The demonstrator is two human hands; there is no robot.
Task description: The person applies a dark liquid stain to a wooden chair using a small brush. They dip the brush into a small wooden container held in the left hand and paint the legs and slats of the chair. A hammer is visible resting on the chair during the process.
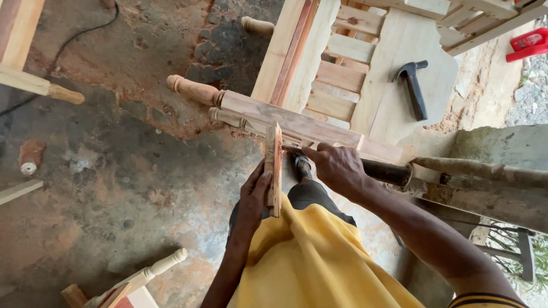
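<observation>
Against the turned-leg rail (297,122), our left hand (254,197) grips the upright wood strip (274,165); we keep it square while our right hand (337,165), fingers curled, presses the joint.

Stained concrete floor (131,188), turned wooden legs (191,89), hammer (414,85) on wooden panel (399,51)

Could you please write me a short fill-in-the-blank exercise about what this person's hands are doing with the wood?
1. The left hand holds a short wooden board standing on its ____.
2. The right hand rests on the long ____ rail.
3. A black ____ lies on the pale panel.
4. The person's shirt is ____.

Missing words: edge; wooden; hammer; yellow
</observation>
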